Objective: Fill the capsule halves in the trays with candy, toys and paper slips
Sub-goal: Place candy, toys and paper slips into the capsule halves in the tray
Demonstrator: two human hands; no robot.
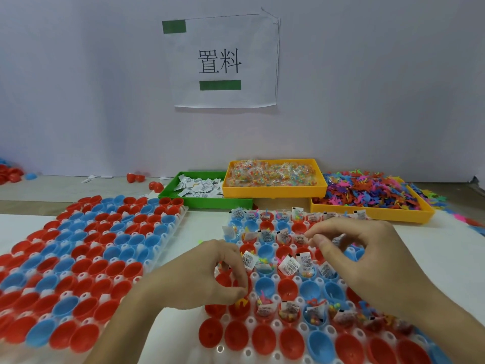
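The right tray (275, 278) holds red and blue capsule halves. Several of them hold paper slips, candy and small toys, and others hold nothing. My left hand (210, 271) hovers over the tray's left side with its fingers curled down, pinching small plastic toys. An orange toy (242, 302) sits in a red half just below its fingertips. My right hand (367, 256) is above the tray's right part, thumb and forefinger tips nearly together. What they pinch, if anything, is hidden. The left tray (168, 261) carries only unfilled halves.
At the back stand a green bin (207, 203) of paper slips, a yellow bin (273, 191) of candy packets and another yellow bin (372, 212) heaped with coloured toys, some spilled at its right. Loose red halves (135, 177) lie by the wall.
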